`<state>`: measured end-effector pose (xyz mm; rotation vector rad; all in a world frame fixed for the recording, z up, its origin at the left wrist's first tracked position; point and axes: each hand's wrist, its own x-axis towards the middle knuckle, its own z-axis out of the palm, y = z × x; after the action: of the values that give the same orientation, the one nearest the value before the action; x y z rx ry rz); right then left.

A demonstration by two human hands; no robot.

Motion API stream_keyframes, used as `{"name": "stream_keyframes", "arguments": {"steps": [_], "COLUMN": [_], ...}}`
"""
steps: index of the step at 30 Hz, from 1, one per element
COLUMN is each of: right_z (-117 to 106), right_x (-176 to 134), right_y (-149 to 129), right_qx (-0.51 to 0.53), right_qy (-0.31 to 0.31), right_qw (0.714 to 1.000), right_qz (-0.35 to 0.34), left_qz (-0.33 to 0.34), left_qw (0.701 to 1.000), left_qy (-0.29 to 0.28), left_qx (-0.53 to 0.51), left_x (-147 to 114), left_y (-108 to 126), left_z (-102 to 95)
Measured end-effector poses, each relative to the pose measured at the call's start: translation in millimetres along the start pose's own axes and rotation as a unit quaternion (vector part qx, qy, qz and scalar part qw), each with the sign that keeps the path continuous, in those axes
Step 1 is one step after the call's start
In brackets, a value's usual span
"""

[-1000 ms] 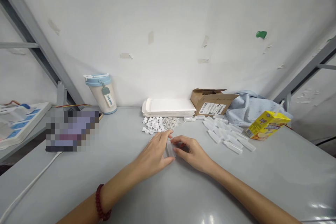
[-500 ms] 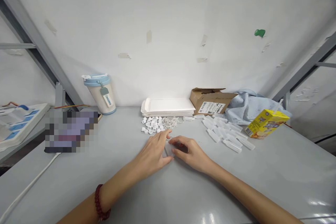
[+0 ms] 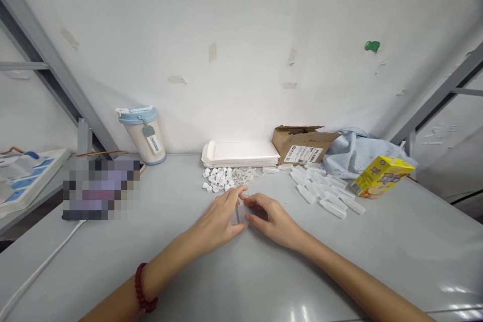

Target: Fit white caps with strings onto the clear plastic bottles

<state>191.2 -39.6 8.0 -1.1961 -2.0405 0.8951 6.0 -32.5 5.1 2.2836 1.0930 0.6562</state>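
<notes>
Small translucent plastic pieces lie low over the table between my two hands, partly hidden by the fingers; their exact kind is unclear. My left hand curves around their left side, thumb near and fingers far. From the right, my right hand grips them with bent fingers and thumb. Just beyond the fingertips are a heap of white caps and a tangle of white loops of string. Several translucent tubes with narrow necks lie in a pile to the right.
White trays are stacked against the wall beside an opened cardboard box. A blue cloth and a yellow drink carton stand at right. A cup, a blurred phone with cable, and a power strip are left.
Both hands keep nearly the same pose around the translucent pieces, with only slight finger movement. The whole view has shifted a little.
</notes>
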Motion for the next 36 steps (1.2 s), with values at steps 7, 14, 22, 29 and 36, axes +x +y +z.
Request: {"name": "stream_keyframes", "arguments": {"steps": [7,14,22,29,36], "right_z": [0.4,0.3,-1.7,-1.5,-3.2], "right_x": [0.1,0.5,-2.3,-2.6,-1.6], "right_y": [3.3,2.9,-0.5,-0.7,-1.6], "right_qx": [-0.028,-0.054,-0.055,-0.053,-0.05], "right_qy": [-0.005,-0.016,-0.032,-0.033,-0.038], "right_qw": [0.999,0.998,0.997,0.997,0.998], "right_qz": [-0.015,-0.029,-0.04,-0.035,-0.028], "left_qz": [0.0,-0.002,0.002,0.008,0.008], "left_qw": [1.0,1.0,0.999,0.999,0.998], "left_qy": [-0.007,-0.017,-0.038,-0.046,-0.049], "left_qx": [-0.018,-0.009,0.017,0.02,0.025], "left_x": [0.6,0.5,-1.7,-1.6,-3.0], "left_y": [0.8,0.8,1.1,-0.4,-0.2], "left_z": [-1.1,-4.5,-12.4,-11.9,-12.7]}}
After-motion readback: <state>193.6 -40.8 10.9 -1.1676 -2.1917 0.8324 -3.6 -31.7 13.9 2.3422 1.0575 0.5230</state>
